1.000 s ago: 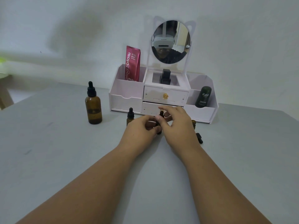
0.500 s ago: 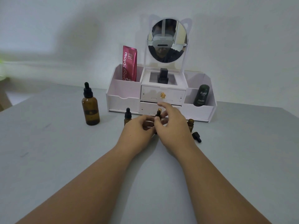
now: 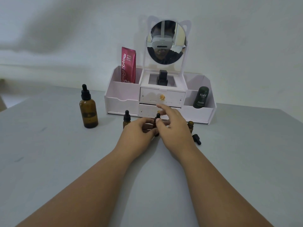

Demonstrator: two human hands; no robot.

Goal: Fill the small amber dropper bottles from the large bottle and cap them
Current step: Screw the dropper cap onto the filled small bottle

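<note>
My left hand grips a small amber dropper bottle standing on the grey table; most of its body is hidden by my fingers. My right hand pinches that bottle's black dropper cap with thumb and fingers. A second small amber bottle, capped, stands just left of my left hand. A third small bottle stands uncapped to the right, with a loose black dropper cap lying beside it. The large amber dropper bottle stands capped at the left.
A white organiser with drawers and a round mirror stands right behind the bottles. It holds a red tube, a black item and a dark green stick. A wall rises behind it.
The view has shifted slightly. Both hands stay on the middle small bottle, with my right fingers turning on its cap.
</note>
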